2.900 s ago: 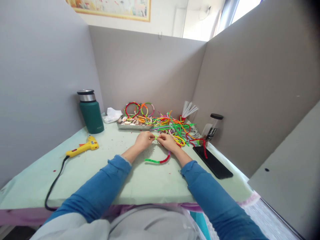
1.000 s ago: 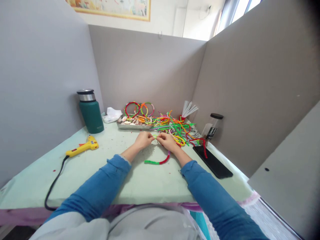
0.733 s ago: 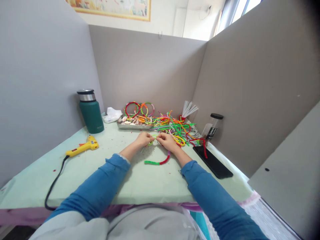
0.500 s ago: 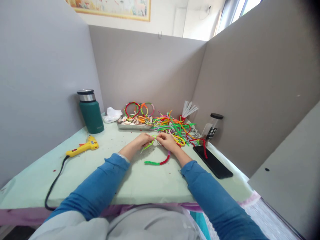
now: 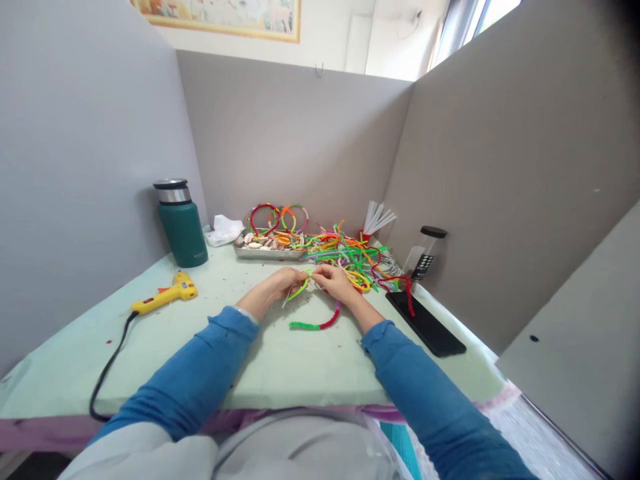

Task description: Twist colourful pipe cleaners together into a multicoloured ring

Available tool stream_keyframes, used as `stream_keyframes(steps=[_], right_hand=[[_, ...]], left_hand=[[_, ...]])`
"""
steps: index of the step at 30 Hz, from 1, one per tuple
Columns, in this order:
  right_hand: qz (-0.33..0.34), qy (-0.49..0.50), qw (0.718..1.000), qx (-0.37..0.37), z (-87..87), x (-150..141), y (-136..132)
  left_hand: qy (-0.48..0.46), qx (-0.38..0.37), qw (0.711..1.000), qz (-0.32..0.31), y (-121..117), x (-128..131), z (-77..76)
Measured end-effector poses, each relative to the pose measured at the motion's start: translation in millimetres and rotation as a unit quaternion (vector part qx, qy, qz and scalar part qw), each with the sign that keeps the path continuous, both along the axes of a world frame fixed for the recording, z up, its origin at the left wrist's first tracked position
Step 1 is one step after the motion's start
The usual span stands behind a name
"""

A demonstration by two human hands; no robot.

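Note:
Above the middle of the table, my left hand (image 5: 284, 283) pinches a bright yellow-green pipe cleaner (image 5: 299, 292), whose loose end hangs down below the fingers beside a thin pale strand. My right hand (image 5: 332, 280) is closed on the same work, its fingertips almost meeting those of the left. From under the right hand curves a wrapped strip (image 5: 325, 325) with green, red and purple sections; where it joins the yellow-green piece is hidden by the fingers.
A yellow glue gun (image 5: 167, 295) and green bottle (image 5: 181, 227) stand left. Behind are a metal tray (image 5: 270, 255) of shells, wrapped hoops (image 5: 265, 219) and a pile of pipe cleaners (image 5: 345, 250). At right are a black phone (image 5: 427, 327) and a clear bottle (image 5: 427, 253).
Both hands keep nearly the same place. The loose end of the yellow-green pipe cleaner below my left hand has shifted slightly, and the left fingers have moved a little.

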State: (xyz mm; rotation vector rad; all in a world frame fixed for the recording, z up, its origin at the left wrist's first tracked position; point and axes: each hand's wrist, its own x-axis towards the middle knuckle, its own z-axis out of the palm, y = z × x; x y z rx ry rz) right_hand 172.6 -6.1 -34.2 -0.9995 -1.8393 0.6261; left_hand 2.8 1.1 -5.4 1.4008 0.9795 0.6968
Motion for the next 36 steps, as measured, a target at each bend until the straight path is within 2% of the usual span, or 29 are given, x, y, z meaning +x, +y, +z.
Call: stream_keyframes(steps=[4, 10, 14, 17, 20, 28, 31, 36], right_hand=[[-0.007, -0.009, 1.000, -0.006, 0.2, 0.8, 0.2], [-0.027, -0.036, 0.999, 0.009, 0.2, 1.3, 0.9], [-0.034, -0.038, 0.999, 0.007, 1.6, 0.3, -0.2], [-0.034, -0.036, 0.999, 0.003, 3.4, -0.5, -2.0], [-0.030, -0.032, 0.999, 0.000, 4.4, -0.8, -3.0], [-0.030, -0.027, 0.999, 0.005, 2.0, 0.1, -1.2], [-0.026, -0.027, 0.999, 0.004, 2.1, 0.2, -1.2], [-0.024, -0.027, 0.999, 0.001, 3.2, 0.2, -2.4]], left_hand=[[0.111, 0.110, 0.988, 0.013, 5.0, -1.5, -5.7], [0.166, 0.229, 0.959, -0.010, 11.8, -3.4, -9.9], [0.231, 0.369, 0.900, 0.026, 12.6, -2.8, -9.8], [0.273, 0.429, 0.860, 0.042, 12.0, -2.5, -10.3], [0.293, 0.445, 0.845, 0.054, 10.7, -2.6, -10.2], [0.313, 0.455, 0.832, 0.059, 9.7, -3.5, -8.4], [0.300, 0.443, 0.842, 0.064, 11.0, -3.5, -9.6], [0.256, 0.394, 0.881, 0.062, 12.3, -3.5, -9.3]])
